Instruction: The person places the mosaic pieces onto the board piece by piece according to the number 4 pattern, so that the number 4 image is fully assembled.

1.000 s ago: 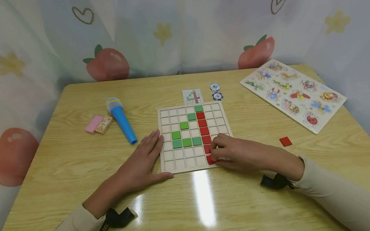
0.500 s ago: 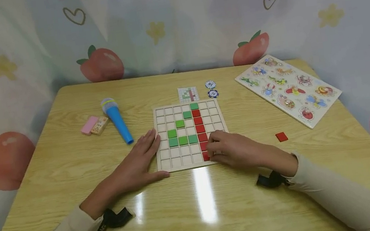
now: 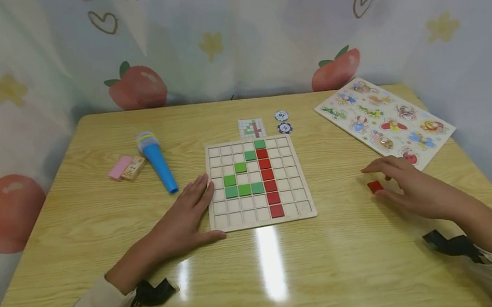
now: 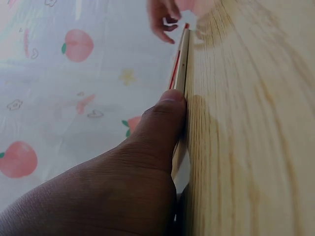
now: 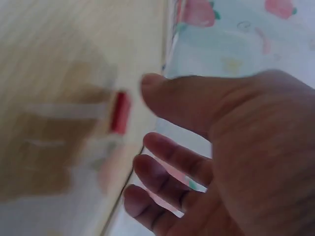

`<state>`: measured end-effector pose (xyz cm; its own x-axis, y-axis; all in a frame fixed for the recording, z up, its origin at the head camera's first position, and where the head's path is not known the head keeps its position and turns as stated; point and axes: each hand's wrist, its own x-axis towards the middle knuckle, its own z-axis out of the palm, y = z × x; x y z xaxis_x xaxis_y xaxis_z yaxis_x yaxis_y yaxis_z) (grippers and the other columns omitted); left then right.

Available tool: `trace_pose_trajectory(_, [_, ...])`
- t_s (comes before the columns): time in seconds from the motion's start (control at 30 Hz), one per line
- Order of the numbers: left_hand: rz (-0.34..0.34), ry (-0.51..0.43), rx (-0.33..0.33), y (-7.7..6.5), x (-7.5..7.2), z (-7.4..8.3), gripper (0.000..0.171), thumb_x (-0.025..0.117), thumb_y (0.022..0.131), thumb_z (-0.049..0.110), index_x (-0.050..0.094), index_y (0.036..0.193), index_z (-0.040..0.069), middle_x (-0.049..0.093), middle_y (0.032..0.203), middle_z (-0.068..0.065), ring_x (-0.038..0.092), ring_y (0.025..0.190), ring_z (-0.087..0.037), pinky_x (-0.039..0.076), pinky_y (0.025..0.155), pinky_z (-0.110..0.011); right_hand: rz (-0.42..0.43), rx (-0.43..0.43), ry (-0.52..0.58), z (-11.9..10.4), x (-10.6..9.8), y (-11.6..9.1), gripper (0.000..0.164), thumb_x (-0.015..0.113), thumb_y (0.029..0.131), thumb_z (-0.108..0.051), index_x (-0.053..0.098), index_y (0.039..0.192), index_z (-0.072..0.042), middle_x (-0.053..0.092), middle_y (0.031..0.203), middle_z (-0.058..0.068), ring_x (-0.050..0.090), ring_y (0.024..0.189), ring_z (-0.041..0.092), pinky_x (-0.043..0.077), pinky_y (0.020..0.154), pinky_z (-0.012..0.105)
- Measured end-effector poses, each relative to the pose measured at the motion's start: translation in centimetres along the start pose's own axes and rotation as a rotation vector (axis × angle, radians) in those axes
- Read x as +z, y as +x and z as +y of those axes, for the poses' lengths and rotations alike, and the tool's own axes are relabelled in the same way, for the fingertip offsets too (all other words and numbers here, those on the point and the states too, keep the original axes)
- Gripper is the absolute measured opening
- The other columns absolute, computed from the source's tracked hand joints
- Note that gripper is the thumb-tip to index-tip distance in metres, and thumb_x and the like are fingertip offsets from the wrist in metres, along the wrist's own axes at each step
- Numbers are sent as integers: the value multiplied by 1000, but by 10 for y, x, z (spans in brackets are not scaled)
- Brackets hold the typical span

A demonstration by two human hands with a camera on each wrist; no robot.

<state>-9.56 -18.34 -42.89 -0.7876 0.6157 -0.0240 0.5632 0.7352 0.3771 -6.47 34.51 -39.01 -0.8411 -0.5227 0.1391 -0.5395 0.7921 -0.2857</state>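
A wooden grid board (image 3: 309,214) lies flat mid-table, with green tiles (image 3: 244,190) in a stepped outline and a column of red tiles (image 3: 268,174) set in its squares. My left hand (image 3: 180,220) rests along the board's left edge, fingers straight and thumb by the near corner. Out to the right, my right hand (image 3: 421,189) hovers around a loose red tile (image 3: 375,186), thumb and fingers spread to either side of it. In the right wrist view that red tile (image 5: 120,112) lies on the table, apart from the fingertips.
Behind the board are a small pattern card (image 3: 252,128) and two poker chips (image 3: 284,128). A blue toy microphone (image 3: 160,165) lies at left beside a pink block (image 3: 121,168) and a beige block (image 3: 133,168). An insect puzzle board (image 3: 388,123) sits at back right.
My right hand has left the red tile at the bottom of the column and moved right to the loose tile. The left hand stays at the board's edge.
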Motion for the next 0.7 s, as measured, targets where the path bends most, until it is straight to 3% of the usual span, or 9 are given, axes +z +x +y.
trace_pose_trajectory(0.1, [0,12,-7,0,0,0,118,73,90,71,15,172,7,4,182,-13,9,169,-39,20,135,-61,-8,-26,-2,16,8,-12,57,81,91,0,60,144,-9,55,143,13,52,113,16,53,80,27])
trace_pose_trajectory(0.2, [-2,9,-5,1,0,0,118,73,90,71,16,172,8,4,182,-13,9,169,-39,20,135,-61,39,-66,2,22,16,-15,54,78,90,8,63,139,-8,57,135,13,47,101,7,47,75,21])
trace_pose_trajectory(0.43, [16,0,4,-2,0,-1,117,74,90,68,16,172,7,5,182,-14,10,169,-40,21,134,-62,48,-45,53,17,17,-4,37,77,91,9,66,120,-12,60,113,0,50,88,-2,49,67,19])
trace_pose_trajectory(0.57, [14,1,9,-1,0,0,118,73,90,70,16,172,7,5,182,-14,10,169,-39,20,134,-61,48,-66,47,4,15,12,34,79,91,5,67,116,-13,61,109,-3,52,86,-1,50,65,18])
trace_pose_trajectory(0.7, [11,-5,14,-1,0,0,118,72,90,72,16,172,7,5,182,-14,9,169,-38,19,135,-61,23,-125,48,-21,11,46,30,81,91,1,69,115,-15,63,111,-3,55,88,3,52,66,20])
